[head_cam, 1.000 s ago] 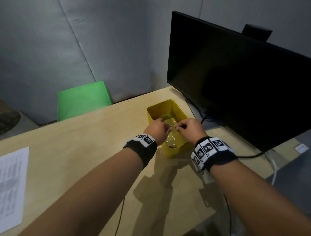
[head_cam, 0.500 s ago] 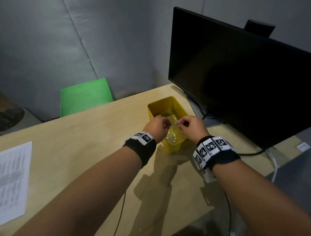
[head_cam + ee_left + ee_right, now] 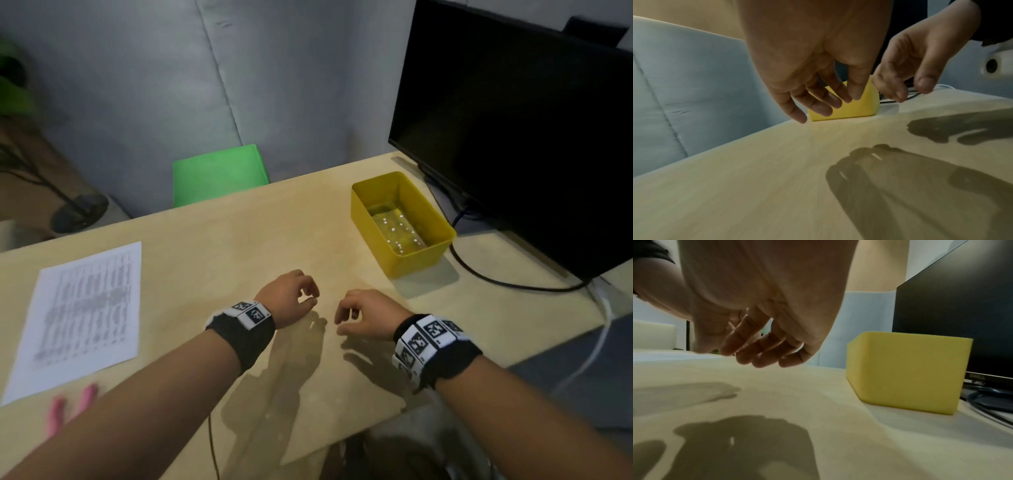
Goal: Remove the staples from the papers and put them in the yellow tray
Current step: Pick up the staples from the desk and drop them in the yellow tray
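The yellow tray (image 3: pixel 371 222) stands on the desk at the right, in front of the monitor, with small bright specks on its floor. It also shows in the wrist views as the yellow tray (image 3: pixel 855 108) and the yellow tray (image 3: pixel 906 374). A printed paper (image 3: pixel 82 315) lies flat at the desk's left. My left hand (image 3: pixel 291 298) hovers over the middle of the desk with loosely bent fingers (image 3: pixel 818 107) and holds nothing. My right hand (image 3: pixel 363 315) hovers just beside it, its fingers (image 3: pixel 756 352) relaxed and empty. Both hands are short of the tray.
A black monitor (image 3: pixel 513 137) stands at the right behind the tray, with a dark cable (image 3: pixel 496 279) trailing across the desk. A green stool (image 3: pixel 219 174) is beyond the far edge. A pink object (image 3: pixel 68 409) lies at the near left by the paper.
Both hands have drawn back from over the yellow tray to the middle of the desk, and their pinching fingers have loosened. The head view has swung left, showing more of the paper.
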The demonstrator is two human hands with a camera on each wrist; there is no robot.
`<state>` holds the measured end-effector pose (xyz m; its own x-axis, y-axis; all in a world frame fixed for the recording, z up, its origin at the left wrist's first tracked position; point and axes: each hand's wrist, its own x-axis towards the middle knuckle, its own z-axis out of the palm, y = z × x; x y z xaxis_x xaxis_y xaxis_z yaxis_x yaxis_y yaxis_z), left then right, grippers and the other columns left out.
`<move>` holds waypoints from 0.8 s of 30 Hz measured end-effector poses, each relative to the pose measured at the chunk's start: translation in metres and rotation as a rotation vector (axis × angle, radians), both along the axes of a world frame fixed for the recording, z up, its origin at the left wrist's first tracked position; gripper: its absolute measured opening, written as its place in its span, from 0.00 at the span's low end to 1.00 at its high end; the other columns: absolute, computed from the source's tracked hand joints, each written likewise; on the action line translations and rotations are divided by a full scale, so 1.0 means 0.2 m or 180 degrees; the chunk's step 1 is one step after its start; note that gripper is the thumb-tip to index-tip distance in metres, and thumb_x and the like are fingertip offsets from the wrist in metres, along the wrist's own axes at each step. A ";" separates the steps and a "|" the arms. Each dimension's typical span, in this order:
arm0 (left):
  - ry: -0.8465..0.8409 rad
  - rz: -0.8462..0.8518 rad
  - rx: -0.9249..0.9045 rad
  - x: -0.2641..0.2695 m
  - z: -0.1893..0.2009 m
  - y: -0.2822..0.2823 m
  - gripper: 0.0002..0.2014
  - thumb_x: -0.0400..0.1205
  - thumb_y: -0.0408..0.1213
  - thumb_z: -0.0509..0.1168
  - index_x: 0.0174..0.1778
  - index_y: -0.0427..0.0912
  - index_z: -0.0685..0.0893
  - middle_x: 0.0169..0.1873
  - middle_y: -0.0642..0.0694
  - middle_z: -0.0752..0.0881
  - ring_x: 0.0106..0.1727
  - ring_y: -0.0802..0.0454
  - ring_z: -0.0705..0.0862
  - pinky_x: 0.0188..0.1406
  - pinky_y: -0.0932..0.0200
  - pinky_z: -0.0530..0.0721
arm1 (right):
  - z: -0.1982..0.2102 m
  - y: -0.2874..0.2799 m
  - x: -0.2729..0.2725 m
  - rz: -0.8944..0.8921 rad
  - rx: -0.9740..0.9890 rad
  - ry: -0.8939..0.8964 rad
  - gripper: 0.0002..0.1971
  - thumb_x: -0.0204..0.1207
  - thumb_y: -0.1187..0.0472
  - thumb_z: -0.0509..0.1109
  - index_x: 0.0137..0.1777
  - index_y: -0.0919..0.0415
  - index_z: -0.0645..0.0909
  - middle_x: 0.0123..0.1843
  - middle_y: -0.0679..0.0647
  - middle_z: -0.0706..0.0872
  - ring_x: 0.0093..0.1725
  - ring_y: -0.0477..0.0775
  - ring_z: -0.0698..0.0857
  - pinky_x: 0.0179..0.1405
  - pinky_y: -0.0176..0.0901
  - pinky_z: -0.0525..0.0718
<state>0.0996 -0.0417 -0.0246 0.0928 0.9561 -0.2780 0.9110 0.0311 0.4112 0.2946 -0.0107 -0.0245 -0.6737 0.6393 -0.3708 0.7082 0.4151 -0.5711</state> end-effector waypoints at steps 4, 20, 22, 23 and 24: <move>0.0160 -0.0015 -0.0291 -0.13 -0.08 -0.24 0.14 0.77 0.51 0.66 0.56 0.52 0.82 0.57 0.50 0.79 0.60 0.50 0.78 0.56 0.53 0.78 | -0.09 -0.19 -0.05 0.0094 -0.0221 -0.0389 0.15 0.66 0.48 0.79 0.50 0.53 0.85 0.49 0.47 0.80 0.49 0.49 0.81 0.50 0.43 0.82; 0.0635 -0.0044 -0.0567 -0.29 -0.29 -0.68 0.49 0.60 0.67 0.72 0.76 0.59 0.61 0.82 0.50 0.55 0.82 0.47 0.55 0.80 0.43 0.57 | -0.22 -0.43 -0.01 -0.0267 0.0194 -0.0674 0.22 0.58 0.45 0.81 0.49 0.41 0.77 0.54 0.44 0.72 0.56 0.50 0.76 0.58 0.44 0.77; 0.0679 -0.0051 -0.0549 -0.29 -0.31 -0.68 0.48 0.61 0.66 0.72 0.76 0.60 0.60 0.82 0.51 0.54 0.82 0.47 0.54 0.81 0.40 0.54 | -0.22 -0.43 0.00 -0.0283 0.0172 -0.0586 0.20 0.59 0.45 0.81 0.49 0.41 0.78 0.54 0.44 0.72 0.55 0.49 0.75 0.58 0.44 0.78; 0.0692 -0.0055 -0.0534 -0.30 -0.31 -0.68 0.48 0.61 0.66 0.71 0.76 0.61 0.60 0.82 0.51 0.54 0.82 0.48 0.54 0.81 0.40 0.53 | -0.22 -0.44 0.00 -0.0286 0.0151 -0.0537 0.19 0.60 0.46 0.81 0.49 0.41 0.79 0.55 0.44 0.73 0.54 0.48 0.76 0.58 0.44 0.78; 0.0691 -0.0057 -0.0518 -0.30 -0.32 -0.68 0.47 0.62 0.66 0.71 0.76 0.61 0.60 0.82 0.51 0.54 0.82 0.48 0.54 0.80 0.39 0.53 | -0.22 -0.44 0.00 -0.0276 0.0149 -0.0483 0.18 0.61 0.46 0.81 0.50 0.41 0.81 0.55 0.44 0.74 0.54 0.48 0.76 0.58 0.44 0.78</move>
<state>0.0390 -0.1786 -0.0878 0.0308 0.8959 -0.4431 0.9783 0.0638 0.1970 0.2941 -0.0984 -0.0676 -0.5538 0.7115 -0.4324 0.8191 0.3725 -0.4363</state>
